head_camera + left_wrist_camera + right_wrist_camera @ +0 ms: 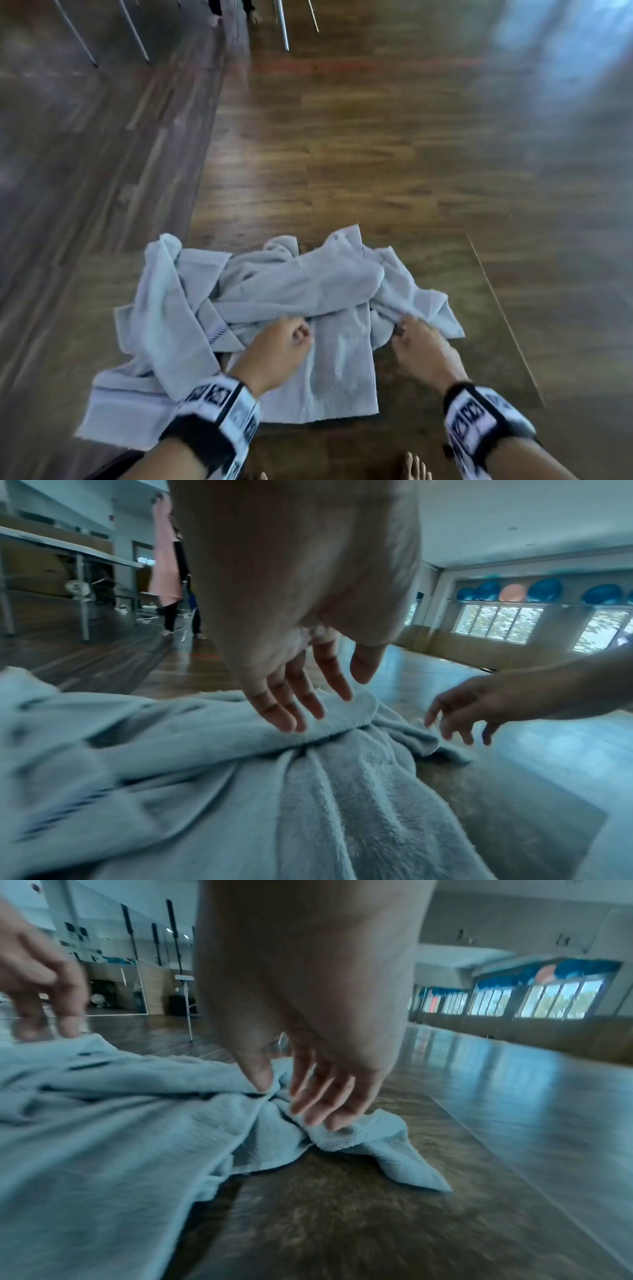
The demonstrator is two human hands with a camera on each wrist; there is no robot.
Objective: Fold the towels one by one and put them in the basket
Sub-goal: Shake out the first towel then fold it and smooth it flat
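Note:
A heap of crumpled pale grey-blue towels [308, 284] lies on a dark brown mat [428, 377] on the wooden floor. One towel [339, 377] is spread flat under the heap, towards me. My left hand [298, 334] is over the middle of the heap; in the left wrist view its straight fingers [291, 718] touch a raised fold of towel [205, 777]. My right hand [400, 330] is at the heap's right side; its thumb and loosely spread fingers [318, 1112] touch a bunched towel corner [359, 1137] without closing on it. No basket is in view.
The mat's right edge [507, 325] runs diagonally beside the towels, with shiny wooden floor [376, 137] beyond. Metal furniture legs [282, 24] stand at the far end. My bare feet [414, 466] are at the near edge. Another person [171, 601] holding pink cloth stands far off.

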